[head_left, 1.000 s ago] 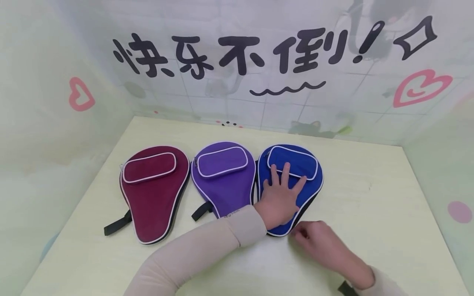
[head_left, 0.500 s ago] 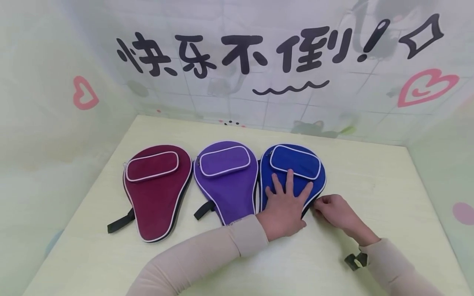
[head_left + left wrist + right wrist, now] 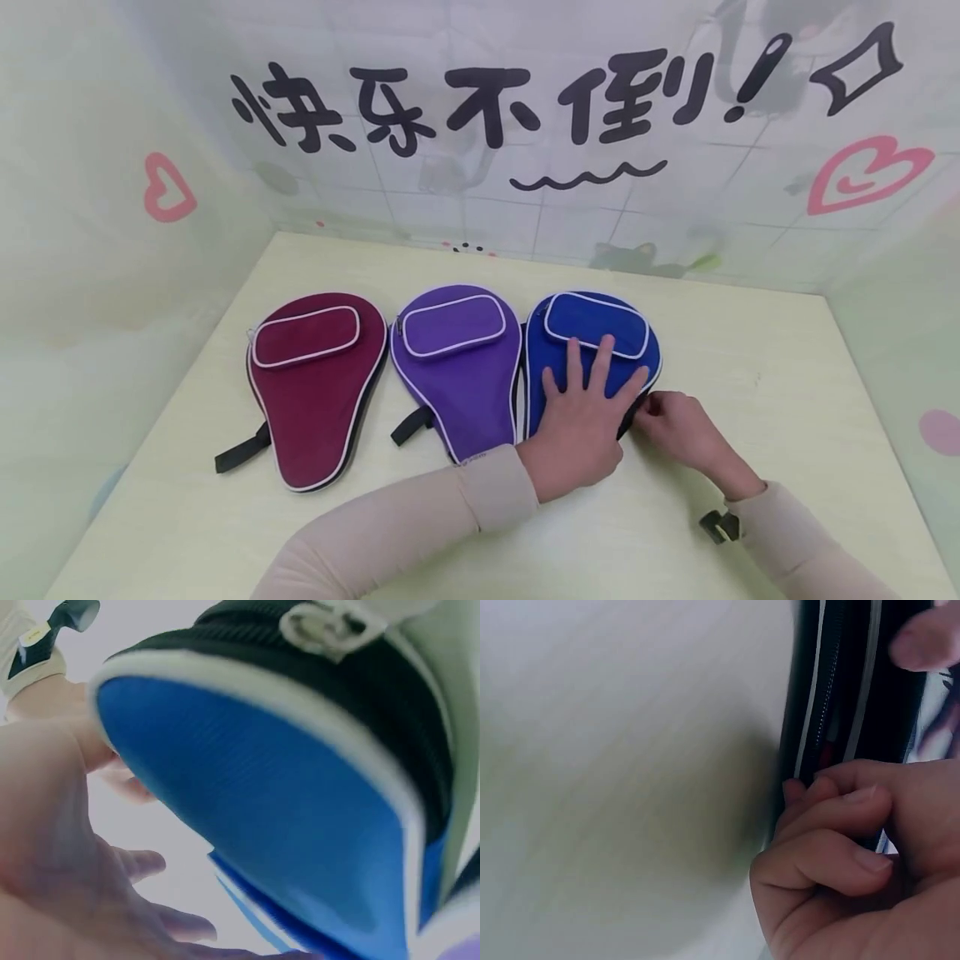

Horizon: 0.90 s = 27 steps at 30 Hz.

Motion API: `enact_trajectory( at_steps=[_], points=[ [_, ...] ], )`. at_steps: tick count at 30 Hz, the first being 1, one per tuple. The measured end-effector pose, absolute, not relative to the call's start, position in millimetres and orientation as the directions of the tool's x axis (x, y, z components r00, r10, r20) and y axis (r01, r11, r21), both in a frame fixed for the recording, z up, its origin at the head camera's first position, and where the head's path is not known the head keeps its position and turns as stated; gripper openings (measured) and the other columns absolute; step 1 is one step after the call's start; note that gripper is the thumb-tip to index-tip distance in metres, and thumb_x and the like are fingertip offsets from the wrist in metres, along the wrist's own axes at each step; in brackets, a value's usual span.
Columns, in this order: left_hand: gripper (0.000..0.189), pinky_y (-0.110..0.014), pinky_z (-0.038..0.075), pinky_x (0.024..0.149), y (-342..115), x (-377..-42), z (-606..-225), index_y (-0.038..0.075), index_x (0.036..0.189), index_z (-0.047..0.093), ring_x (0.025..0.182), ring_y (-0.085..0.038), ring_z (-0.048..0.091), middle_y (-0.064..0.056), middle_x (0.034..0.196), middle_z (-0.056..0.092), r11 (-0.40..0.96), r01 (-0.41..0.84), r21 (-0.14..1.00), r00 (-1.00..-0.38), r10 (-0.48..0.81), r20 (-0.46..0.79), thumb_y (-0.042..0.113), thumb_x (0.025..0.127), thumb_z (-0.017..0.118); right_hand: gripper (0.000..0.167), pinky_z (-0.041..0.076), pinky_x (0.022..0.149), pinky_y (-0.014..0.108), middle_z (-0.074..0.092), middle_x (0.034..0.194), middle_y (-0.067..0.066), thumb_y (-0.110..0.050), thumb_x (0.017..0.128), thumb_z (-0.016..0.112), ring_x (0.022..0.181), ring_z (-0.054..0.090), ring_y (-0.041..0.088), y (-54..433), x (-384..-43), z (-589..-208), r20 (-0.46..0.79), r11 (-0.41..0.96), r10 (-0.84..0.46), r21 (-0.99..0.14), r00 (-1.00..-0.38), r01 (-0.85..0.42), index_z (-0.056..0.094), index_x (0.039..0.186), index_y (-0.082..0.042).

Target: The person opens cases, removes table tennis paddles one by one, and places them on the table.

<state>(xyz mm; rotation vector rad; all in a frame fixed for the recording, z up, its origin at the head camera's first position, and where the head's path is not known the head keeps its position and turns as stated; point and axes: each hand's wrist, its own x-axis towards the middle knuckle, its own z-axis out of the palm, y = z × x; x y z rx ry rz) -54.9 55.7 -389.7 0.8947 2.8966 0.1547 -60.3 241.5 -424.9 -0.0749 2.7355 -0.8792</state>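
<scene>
A blue table tennis bat case (image 3: 596, 323) with white piping and a front pocket lies at the right of a row of cases. My left hand (image 3: 581, 429) rests on its front with fingers spread. At the case's lower right edge, my right hand (image 3: 682, 425) has curled fingers and pinches at the zip. In the right wrist view the zip (image 3: 826, 697) runs along the dark side wall, parted near the fingertips, with a bit of red inside. The zip pull is hidden by the fingers. The left wrist view shows the blue case (image 3: 247, 780) from its narrow end.
A purple case (image 3: 465, 383) lies against the blue one's left side. Farther left is a maroon case (image 3: 315, 408) with a black strap (image 3: 243, 450) sticking out. All lie on a pale table (image 3: 765, 350) enclosed by printed walls.
My right hand has moved from the blue case's bottom tip up along its right edge, then stayed there. My left hand has shifted only slightly on the case.
</scene>
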Motion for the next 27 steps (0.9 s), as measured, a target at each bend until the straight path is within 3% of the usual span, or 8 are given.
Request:
enact_trajectory(
  at_steps=[5, 10, 15, 18, 23, 27],
  points=[
    [0.086, -0.059, 0.032, 0.122, 51.8, -51.8, -376.0, 0.037, 0.163, 0.017, 0.161, -0.037, 0.002, -0.008, 0.174, -0.002, 0.769, 0.639, 0.000, -0.766, 0.637, 0.086, 0.041, 0.093, 0.066, 0.013, 0.044, 0.058, 0.026, 0.065, 0.072, 0.002, -0.009, 0.094, 0.062, 0.063, 0.052, 0.013, 245.7, -61.2, -426.0, -0.143, 0.823, -0.194, -0.563, -0.971, -0.081, 0.071, 0.091, 0.000],
    [0.078, -0.056, 0.020, 0.127, 43.0, -55.0, -361.8, 0.036, 0.161, 0.027, 0.162, -0.030, -0.005, 0.000, 0.175, -0.005, 0.713, 0.685, -0.147, -0.682, 0.699, 0.213, 0.035, 0.093, 0.064, 0.009, 0.040, 0.057, 0.025, 0.058, 0.067, 0.000, -0.005, 0.092, 0.063, 0.061, 0.048, 0.013, 248.7, -62.5, -427.1, -0.074, 0.829, -0.209, -0.542, -0.975, -0.137, 0.066, 0.084, -0.003],
    [0.053, -0.050, 0.013, 0.131, 35.2, -68.9, -349.1, 0.038, 0.151, 0.046, 0.163, -0.026, 0.005, 0.002, 0.174, 0.010, 0.669, 0.675, -0.310, -0.611, 0.743, 0.273, 0.037, 0.099, 0.059, 0.013, 0.038, 0.056, 0.023, 0.052, 0.065, -0.001, -0.004, 0.092, 0.063, 0.061, 0.046, 0.012, 248.9, -62.4, -428.2, -0.109, 0.823, -0.207, -0.557, -0.972, -0.112, 0.062, 0.079, -0.005],
    [0.048, -0.045, 0.014, 0.131, 31.7, -75.0, -340.7, 0.036, 0.149, 0.050, 0.162, -0.027, 0.010, -0.001, 0.173, 0.016, 0.711, 0.629, -0.315, -0.670, 0.701, 0.243, 0.035, 0.102, 0.056, 0.014, 0.038, 0.055, 0.022, 0.053, 0.065, -0.001, -0.004, 0.092, 0.064, 0.061, 0.046, 0.011, 248.2, -62.2, -428.7, -0.128, 0.825, -0.201, -0.556, -0.971, -0.097, 0.063, 0.078, -0.005],
    [0.051, -0.043, 0.017, 0.131, 24.1, -80.9, -331.1, 0.032, 0.153, 0.047, 0.161, -0.033, 0.011, -0.009, 0.173, 0.013, 0.847, 0.458, -0.269, -0.839, 0.512, 0.185, 0.031, 0.102, 0.054, 0.013, 0.036, 0.054, 0.021, 0.052, 0.064, -0.001, -0.004, 0.091, 0.064, 0.061, 0.045, 0.011, 247.9, -62.1, -428.3, -0.115, 0.838, -0.190, -0.536, -0.975, -0.100, 0.064, 0.078, -0.005],
    [0.052, -0.042, 0.021, 0.130, 9.3, -84.8, -332.6, 0.030, 0.152, 0.049, 0.160, -0.035, 0.019, -0.014, 0.172, 0.018, 0.922, 0.317, -0.223, -0.904, 0.365, 0.222, 0.028, 0.101, 0.058, 0.012, 0.035, 0.054, 0.021, 0.053, 0.065, -0.001, -0.004, 0.091, 0.063, 0.062, 0.044, 0.011, 247.5, -62.9, -429.6, -0.106, 0.840, -0.186, -0.532, -0.977, -0.103, 0.063, 0.079, -0.005]
  ],
)
